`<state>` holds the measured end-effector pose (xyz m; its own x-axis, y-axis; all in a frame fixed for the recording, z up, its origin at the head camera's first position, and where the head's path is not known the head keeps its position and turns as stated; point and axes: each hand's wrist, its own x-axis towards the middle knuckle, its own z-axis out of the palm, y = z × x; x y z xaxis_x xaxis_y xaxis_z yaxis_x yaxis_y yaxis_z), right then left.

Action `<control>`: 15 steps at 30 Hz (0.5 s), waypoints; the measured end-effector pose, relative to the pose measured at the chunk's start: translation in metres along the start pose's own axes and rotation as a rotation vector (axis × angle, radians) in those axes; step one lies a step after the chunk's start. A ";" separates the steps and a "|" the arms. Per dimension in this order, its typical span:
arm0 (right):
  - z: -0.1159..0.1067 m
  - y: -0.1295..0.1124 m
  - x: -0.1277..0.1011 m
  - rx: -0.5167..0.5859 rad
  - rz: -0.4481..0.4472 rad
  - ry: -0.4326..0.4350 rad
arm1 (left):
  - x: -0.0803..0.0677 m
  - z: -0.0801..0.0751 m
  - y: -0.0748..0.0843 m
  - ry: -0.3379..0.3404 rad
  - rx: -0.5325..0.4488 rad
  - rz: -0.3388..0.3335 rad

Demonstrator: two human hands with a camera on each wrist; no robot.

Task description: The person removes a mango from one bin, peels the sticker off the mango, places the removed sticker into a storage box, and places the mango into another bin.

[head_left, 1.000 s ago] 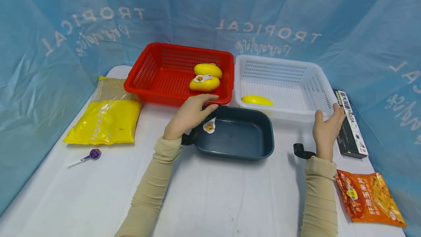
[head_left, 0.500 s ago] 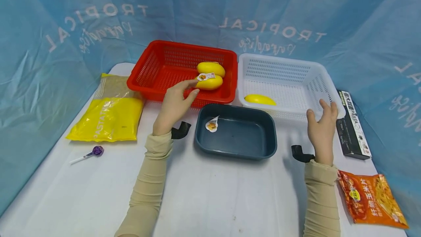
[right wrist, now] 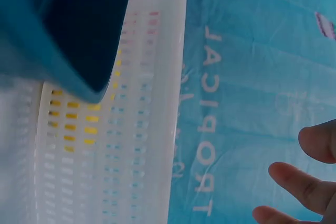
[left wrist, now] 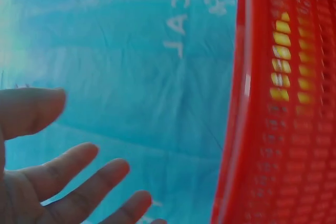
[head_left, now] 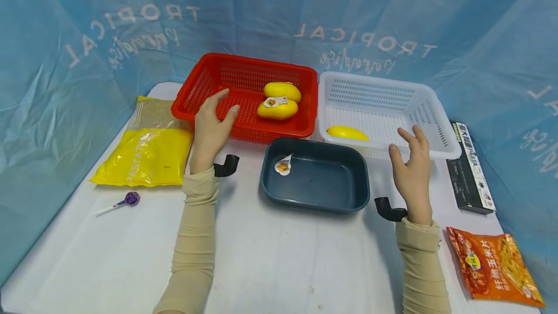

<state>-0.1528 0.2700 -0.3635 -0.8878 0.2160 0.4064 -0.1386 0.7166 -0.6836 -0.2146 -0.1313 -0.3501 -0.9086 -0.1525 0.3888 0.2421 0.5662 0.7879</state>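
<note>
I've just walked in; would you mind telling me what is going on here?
A person's left hand is open near the red plastic basket and the right hand near the white plastic basket; neither grips anything. Two yellow mango-like fruits lie in the red basket and a third lies in the white one. A dark blue tub stands in front of both baskets, with a label inside.

Downward head view, red basket in all
</note>
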 end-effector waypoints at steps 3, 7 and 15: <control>0.001 -0.003 0.000 0.012 -0.038 -0.003 | 0.005 -0.005 -0.012 0.080 -0.038 -0.011; 0.003 -0.006 0.001 0.017 -0.048 -0.017 | 0.009 -0.011 -0.028 0.181 -0.061 -0.071; 0.009 -0.007 -0.003 0.013 -0.061 -0.052 | 0.010 -0.016 -0.052 0.284 -0.044 -0.163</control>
<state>-0.1531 0.2580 -0.3655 -0.8988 0.1371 0.4163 -0.1991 0.7184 -0.6665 -0.2311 -0.1753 -0.3796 -0.8070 -0.4612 0.3690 0.1217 0.4814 0.8680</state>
